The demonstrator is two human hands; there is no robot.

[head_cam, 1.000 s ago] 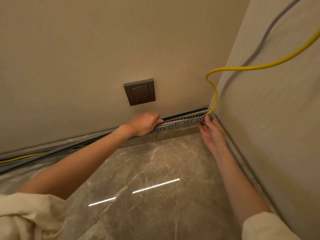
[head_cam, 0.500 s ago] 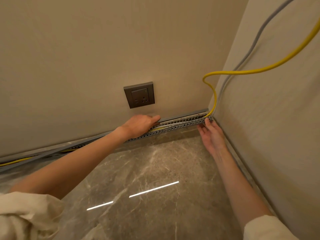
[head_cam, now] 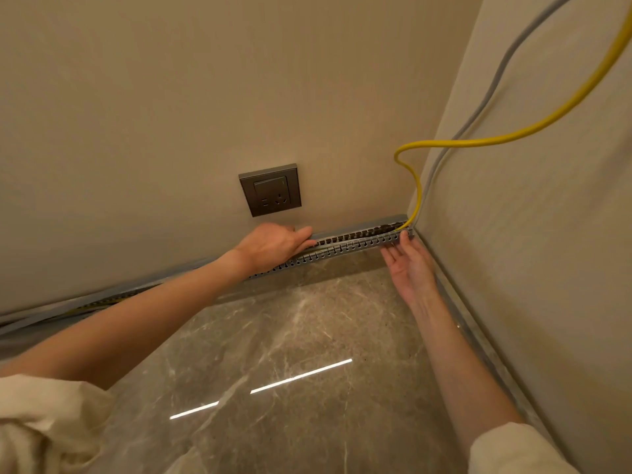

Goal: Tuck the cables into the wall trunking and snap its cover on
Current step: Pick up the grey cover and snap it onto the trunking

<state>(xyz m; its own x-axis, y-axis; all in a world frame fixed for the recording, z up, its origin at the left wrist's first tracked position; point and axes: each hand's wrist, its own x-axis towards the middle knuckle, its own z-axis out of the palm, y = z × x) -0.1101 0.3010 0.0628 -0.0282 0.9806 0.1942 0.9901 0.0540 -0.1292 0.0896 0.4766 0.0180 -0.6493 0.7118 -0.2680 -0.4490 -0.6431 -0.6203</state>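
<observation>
Down at the foot of the back wall, the grey slotted trunking (head_cam: 355, 242) runs along the skirting line into the corner, its channel uncovered from the left hand to the corner. Left hand (head_cam: 273, 242) lies flat on top of it just below the wall socket (head_cam: 270, 190), fingers straight and pointing toward the corner, pressing rather than gripping. Right hand (head_cam: 412, 268) is over by the corner, palm turned up and fingers extended, fingertips (head_cam: 404, 236) touching the front lip of the trunking at its end. Yellow cable (head_cam: 419, 186) loops down from high on the right wall and drops into the channel right at the corner; a grey cable (head_cam: 492, 94) follows the right wall down to the same spot. More yellow shows in the trunking far left. Polished marble floor (head_cam: 290, 336) below, cream sleeves at both lower corners.
</observation>
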